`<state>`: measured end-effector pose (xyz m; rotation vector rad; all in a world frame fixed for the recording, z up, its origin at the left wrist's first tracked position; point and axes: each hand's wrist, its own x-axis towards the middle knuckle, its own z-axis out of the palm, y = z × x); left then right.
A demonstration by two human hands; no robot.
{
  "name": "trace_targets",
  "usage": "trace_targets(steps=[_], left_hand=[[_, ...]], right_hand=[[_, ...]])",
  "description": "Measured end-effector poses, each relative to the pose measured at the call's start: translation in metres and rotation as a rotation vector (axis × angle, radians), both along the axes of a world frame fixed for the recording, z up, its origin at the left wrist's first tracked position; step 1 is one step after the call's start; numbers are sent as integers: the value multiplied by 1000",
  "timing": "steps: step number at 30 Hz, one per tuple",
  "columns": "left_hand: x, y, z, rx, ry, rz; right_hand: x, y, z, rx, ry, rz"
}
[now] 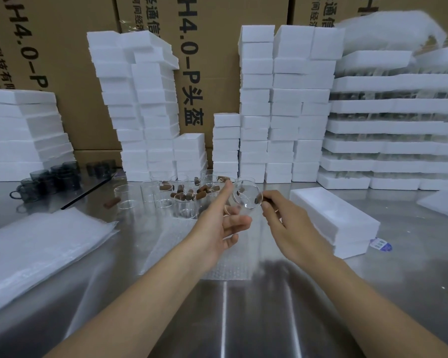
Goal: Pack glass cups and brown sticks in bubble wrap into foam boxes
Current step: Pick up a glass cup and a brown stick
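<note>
Steel tabletop (pixel 246 321) gleams under left hand (pixel 217 228) gripping clear glass cup (pixel 246 196).

Single head-worn wide-angle view, forward and down, close over steel table (pixel 243 319), toward foam box stacks (pixel 256 99).

"h4.0-p头盔" in black on the cardboard boxes (pixel 212 73) behind
</note>
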<state>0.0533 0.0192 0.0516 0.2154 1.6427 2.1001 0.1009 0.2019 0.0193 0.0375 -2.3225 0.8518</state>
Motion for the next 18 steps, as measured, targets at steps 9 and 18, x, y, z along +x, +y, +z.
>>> trace_targets(steps=[9,18], left_hand=[[0,3,0,-17,-71,27],[-3,2,-5,-10,23,80]], right_hand=[[-1,3,1,-9,115,-5],[0,2,1,109,100,-41]])
